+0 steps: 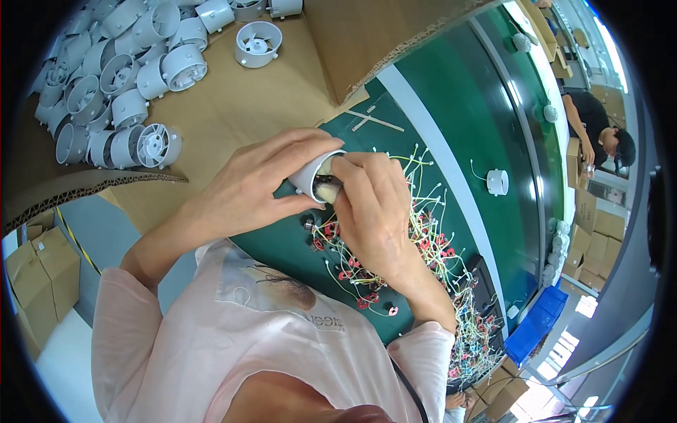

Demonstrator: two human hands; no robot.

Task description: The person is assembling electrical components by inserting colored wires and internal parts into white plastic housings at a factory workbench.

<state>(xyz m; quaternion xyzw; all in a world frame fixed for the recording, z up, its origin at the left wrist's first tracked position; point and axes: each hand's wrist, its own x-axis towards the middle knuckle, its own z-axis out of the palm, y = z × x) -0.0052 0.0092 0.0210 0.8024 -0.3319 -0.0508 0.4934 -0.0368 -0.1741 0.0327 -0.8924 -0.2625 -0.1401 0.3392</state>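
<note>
My left hand (261,185) is wrapped round a light grey plastic cylinder-shaped housing (305,178), its open end turned toward my right hand. My right hand (374,204) is closed, with its thumb and fingertips reaching into that opening. Pale covers show on the fingertips. Between them sits a small dark part (324,179), mostly hidden by the fingers and the rim. Below and beside my right hand spreads a heap of small red and black motors with thin white and yellow wires (430,236).
Many grey fan housings (130,77) are piled in an open cardboard box (211,116) at the upper left; one housing (258,44) lies apart. On the green conveyor belt (486,134) stands a wired unit (497,182). A blue bin (536,324) and a co-worker (599,134) are at the right.
</note>
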